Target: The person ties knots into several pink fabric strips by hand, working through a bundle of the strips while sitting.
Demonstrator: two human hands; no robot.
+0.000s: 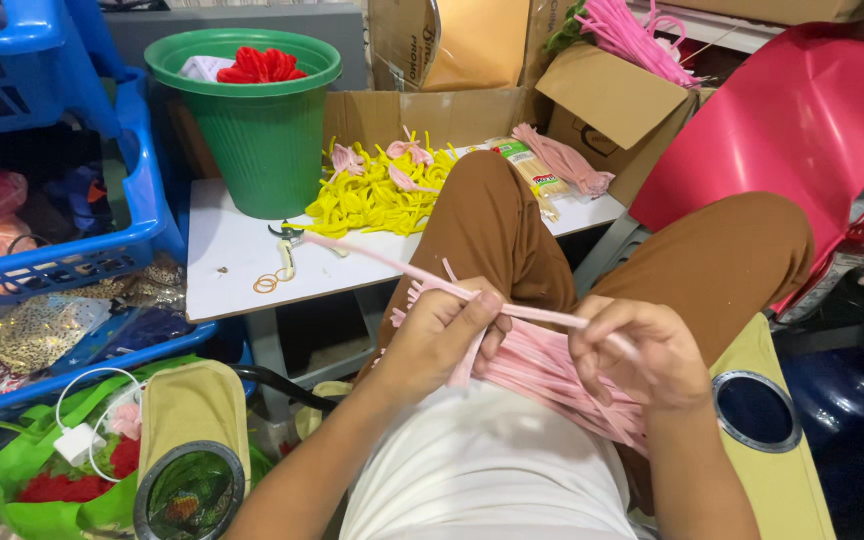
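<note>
My left hand (444, 330) pinches one long pink pipe cleaner (372, 256) that runs up and left toward the white table. My right hand (642, 352) grips the same strand further right, above a bundle of pink pipe cleaners (542, 378) lying across my lap. Both hands are closed on it. I sit with brown trousers (512, 230), knees raised toward the table.
A white table (227, 262) holds a green bucket (252, 130) with red pieces, a yellow pipe-cleaner pile (372, 195), small scissors (285, 245) and rubber bands (266, 284). Blue baskets (72, 170) stand left, cardboard boxes (612, 100) behind, a red chair (802, 130) right.
</note>
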